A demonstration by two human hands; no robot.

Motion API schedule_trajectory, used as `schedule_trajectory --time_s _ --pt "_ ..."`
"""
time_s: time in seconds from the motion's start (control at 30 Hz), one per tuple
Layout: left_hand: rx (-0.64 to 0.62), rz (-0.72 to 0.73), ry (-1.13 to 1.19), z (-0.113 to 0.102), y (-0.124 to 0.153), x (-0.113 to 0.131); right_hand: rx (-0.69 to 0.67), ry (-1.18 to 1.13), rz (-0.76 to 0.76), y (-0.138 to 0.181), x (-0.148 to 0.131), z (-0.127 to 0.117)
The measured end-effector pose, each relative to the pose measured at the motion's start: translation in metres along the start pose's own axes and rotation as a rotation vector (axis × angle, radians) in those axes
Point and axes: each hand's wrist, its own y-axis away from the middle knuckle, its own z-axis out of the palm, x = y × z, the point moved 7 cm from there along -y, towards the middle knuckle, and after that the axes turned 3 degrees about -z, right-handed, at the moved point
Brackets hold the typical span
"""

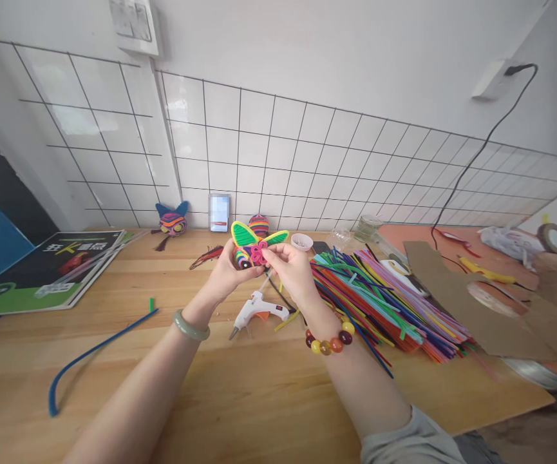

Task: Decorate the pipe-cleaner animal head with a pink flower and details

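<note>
My left hand (224, 277) is closed around a colourful pipe-cleaner animal head (243, 253) with green ears edged in yellow and a dark round eye. On its front sits a pink looped pipe-cleaner flower (255, 254). My right hand (290, 267) pinches at the edge of this flower, fingertips touching it. Below my hands a white hot glue gun (259, 310) lies on its side on the wooden table (201, 412). A large pile of coloured pipe cleaners (379, 299) lies to the right of my right hand.
At the wall stand a finished-looking striped head with blue ears (172, 219), a phone (219, 214) and a striped ball (259, 224). A small cup (301, 242) and glass jar (368, 227) are behind. Left are a book (66, 258) and blue pipe cleaner (94, 348); right, cardboard (490, 328).
</note>
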Motion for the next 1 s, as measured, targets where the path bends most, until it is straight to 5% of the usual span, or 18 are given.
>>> schedule_trajectory --time_s 1.0 --pt "-0.040 -0.029 0.074 0.006 0.000 -0.009 -0.055 0.140 -0.079 -0.002 -0.009 -0.004"
